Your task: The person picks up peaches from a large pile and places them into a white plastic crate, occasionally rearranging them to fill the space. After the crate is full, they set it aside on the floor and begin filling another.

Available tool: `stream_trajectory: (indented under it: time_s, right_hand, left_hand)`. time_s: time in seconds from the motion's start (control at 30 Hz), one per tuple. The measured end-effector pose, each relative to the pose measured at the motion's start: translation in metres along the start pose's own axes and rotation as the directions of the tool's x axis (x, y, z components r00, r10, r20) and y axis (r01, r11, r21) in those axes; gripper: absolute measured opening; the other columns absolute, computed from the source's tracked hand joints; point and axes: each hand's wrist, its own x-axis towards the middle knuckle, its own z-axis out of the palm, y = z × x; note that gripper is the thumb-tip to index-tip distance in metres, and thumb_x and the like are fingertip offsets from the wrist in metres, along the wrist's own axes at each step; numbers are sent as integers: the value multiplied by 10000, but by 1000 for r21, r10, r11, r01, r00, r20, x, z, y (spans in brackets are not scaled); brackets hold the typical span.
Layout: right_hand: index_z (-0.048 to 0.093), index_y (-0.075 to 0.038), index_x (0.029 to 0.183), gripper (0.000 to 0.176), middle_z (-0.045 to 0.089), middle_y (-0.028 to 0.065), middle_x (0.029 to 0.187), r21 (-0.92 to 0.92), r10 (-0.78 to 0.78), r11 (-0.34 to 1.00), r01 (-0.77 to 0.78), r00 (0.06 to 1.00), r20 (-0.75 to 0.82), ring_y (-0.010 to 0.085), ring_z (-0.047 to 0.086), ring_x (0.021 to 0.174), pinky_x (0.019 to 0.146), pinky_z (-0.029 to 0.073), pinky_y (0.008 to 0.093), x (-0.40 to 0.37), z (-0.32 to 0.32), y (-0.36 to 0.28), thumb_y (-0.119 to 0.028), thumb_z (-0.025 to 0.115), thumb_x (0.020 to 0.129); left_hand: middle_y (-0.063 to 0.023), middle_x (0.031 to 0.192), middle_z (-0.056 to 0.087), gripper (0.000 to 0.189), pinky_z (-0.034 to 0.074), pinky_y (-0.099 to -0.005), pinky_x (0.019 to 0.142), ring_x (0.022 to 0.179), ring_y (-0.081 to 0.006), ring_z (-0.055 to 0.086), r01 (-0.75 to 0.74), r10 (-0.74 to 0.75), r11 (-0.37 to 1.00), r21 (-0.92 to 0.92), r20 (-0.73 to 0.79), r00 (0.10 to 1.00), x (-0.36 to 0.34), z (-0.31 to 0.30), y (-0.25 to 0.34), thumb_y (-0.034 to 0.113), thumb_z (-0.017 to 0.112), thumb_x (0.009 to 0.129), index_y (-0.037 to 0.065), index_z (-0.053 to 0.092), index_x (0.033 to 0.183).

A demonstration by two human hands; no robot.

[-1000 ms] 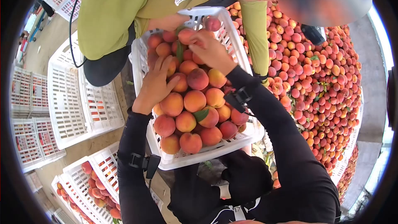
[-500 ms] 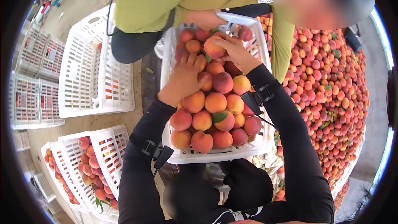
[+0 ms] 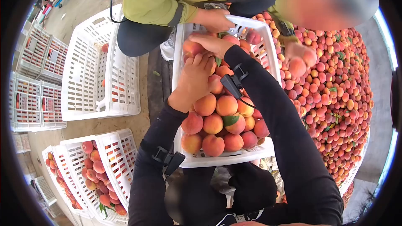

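A white slatted crate [image 3: 228, 159] heaped with peaches [image 3: 222, 121] stands in front of me. My left hand [image 3: 193, 81] lies flat on the peaches in the crate's middle, fingers apart, holding nothing. My right hand [image 3: 213, 44] reaches across to the crate's far left corner, its fingers curled over a peach [image 3: 191, 49] there. Both my arms wear black sleeves with strapped-on devices. A co-worker in a green top grips the crate's far rim with one hand [image 3: 215, 19]. Their other hand [image 3: 299, 62] holds a peach over the pile on the right.
A big loose pile of peaches [image 3: 335, 100] fills the right side. A nearly empty white crate [image 3: 100, 71] lies to the left. A crate partly filled with peaches [image 3: 100, 171] sits at the lower left. Stacked crates [image 3: 33, 88] stand at the far left.
My right hand has carried its peach left to the crate's far corner. My left hand slid slightly up the heap. The co-worker's hand lifted a peach over the pile.
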Motion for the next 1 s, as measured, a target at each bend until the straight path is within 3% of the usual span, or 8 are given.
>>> stream_trajectory:
  time_s: [0.23,0.33,0.47,0.57,0.63,0.77,0.9,1.0]
  right_hand:
    - [625,-73,1194,386,630,140,1214,-312,-122,942,120,992,14,242,620,1038,912,471,363,23,0,46,-365,438,1025]
    - [562,-39,1283,471,567,273,1286,-816,-560,264,514,770,304,392,594,1130,963,460,435,24,-5,56,-384,422,995]
    - [490,12,1323,527,566,334,1262,-618,-341,734,281,940,23,463,607,1068,929,496,483,-10,9,41,-382,439,977]
    - [418,41,1363,595,571,364,1231,-851,-285,295,433,891,354,495,608,1055,945,492,491,-13,-6,63,-408,444,973]
    - [499,-63,1373,452,539,278,1330,-549,-154,836,14,965,-211,390,587,1186,972,499,402,-54,23,43,-285,513,979]
    - [576,-28,1265,413,664,202,1133,-631,-720,532,564,693,12,373,632,1090,941,505,424,-127,16,53,-239,568,910]
    - [604,-36,1227,348,655,182,1124,-563,-600,763,318,671,-435,353,639,1035,893,511,428,-190,-45,42,-163,573,904]
    - [603,-26,1244,316,624,178,1215,-750,-497,658,62,784,-372,315,614,1118,944,503,403,-194,-68,39,-165,559,964]
  left_hand:
    - [-138,1222,636,398,398,-496,1006,1141,-341,555,161,-229,935,-317,-191,955,-7,-7,-63,67,536,852,72,591,1246]
    - [-157,1246,621,458,355,-495,1079,1156,-342,560,102,-103,995,-20,-298,949,0,-7,-61,68,545,844,55,552,1301]
    - [-174,1270,594,585,268,-494,1168,1165,-330,562,-65,82,987,145,-121,989,15,1,-56,107,566,850,56,446,1420]
    - [-173,1208,607,587,247,-490,1179,1140,-315,575,23,-63,956,292,131,989,23,1,-50,153,605,835,59,478,1400]
    - [-171,1135,613,554,236,-494,1183,1108,-303,589,-13,-11,953,302,79,997,20,4,-51,208,633,827,53,523,1347]
    - [-189,1059,614,545,240,-514,1175,1100,-329,577,-40,23,962,272,67,997,15,2,-40,440,630,866,34,593,1227]
    - [-188,1098,608,570,269,-488,1158,1137,-337,545,-22,-39,906,422,135,990,9,5,-21,501,593,907,1,620,1177]
    - [-202,1143,595,562,285,-484,1147,1170,-339,524,13,-92,913,408,176,980,11,4,-20,492,607,899,0,622,1171]
